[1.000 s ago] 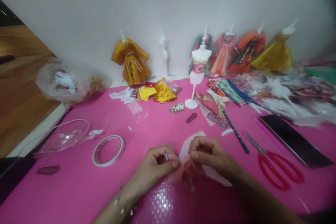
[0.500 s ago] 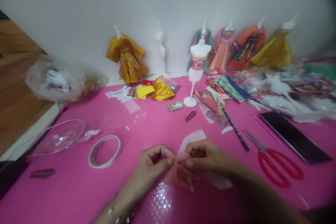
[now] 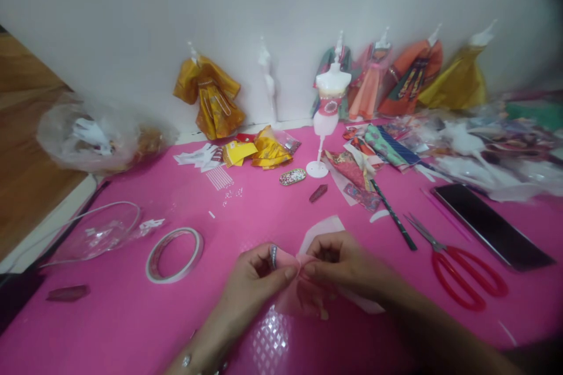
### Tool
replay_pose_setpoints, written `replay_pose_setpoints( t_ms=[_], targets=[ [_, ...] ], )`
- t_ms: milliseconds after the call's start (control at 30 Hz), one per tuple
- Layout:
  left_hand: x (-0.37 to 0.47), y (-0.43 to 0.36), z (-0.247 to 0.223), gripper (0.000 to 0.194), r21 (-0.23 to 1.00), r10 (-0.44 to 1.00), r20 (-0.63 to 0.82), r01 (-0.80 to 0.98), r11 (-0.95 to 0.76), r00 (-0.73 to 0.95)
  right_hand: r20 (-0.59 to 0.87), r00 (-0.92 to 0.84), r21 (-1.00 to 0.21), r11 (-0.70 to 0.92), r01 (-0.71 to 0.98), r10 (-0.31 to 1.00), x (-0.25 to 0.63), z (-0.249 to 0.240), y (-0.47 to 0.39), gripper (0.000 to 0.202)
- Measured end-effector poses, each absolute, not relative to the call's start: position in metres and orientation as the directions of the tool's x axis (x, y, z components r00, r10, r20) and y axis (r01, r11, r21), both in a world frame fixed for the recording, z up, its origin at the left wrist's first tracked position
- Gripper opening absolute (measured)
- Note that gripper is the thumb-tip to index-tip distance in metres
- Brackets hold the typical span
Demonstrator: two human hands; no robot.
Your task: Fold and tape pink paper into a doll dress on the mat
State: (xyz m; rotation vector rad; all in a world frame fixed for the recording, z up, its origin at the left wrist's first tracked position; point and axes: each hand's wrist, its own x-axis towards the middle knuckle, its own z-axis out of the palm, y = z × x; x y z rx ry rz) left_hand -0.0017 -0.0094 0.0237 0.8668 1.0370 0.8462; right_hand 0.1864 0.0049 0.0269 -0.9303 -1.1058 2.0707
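Thin pink fabric (image 3: 288, 299) hangs between my two hands at the lower middle, above the pink mat. My left hand (image 3: 264, 274) pinches its upper edge between thumb and fingers, and a dark trim with small beads shows by the fingertips. My right hand (image 3: 336, 261) grips the same fabric just to the right, its thumb almost touching my left thumb. A pale sheet (image 3: 323, 228) sticks out behind my right hand. Under the fabric lies a shiny, diamond-patterned sheet (image 3: 270, 340).
A tape roll (image 3: 152, 263) lies left, red-handled scissors (image 3: 457, 269) and a phone (image 3: 492, 225) right. A white mannequin (image 3: 333, 82) stands behind a glittery oval clip (image 3: 292, 177). Dressed figures, including a gold robe (image 3: 211, 94), line the wall. Plastic-wrapped pieces (image 3: 475, 152) heap up at right.
My hands have drawn closer together on the pink fabric, my right thumb now beside my left one. The whole view has shifted slightly.
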Motion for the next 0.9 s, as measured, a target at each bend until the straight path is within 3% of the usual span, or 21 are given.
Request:
replay_pose_setpoints(
  t_ms=[900],
  targets=[
    [0.001, -0.007, 0.013, 0.024, 0.901, 0.89, -0.385, -0.11, 0.42, 0.245, -0.235, -0.568, -0.942, -0.33, -0.069, 0.789, 0.185, 0.019, 0.005, 0.024]
  ],
)
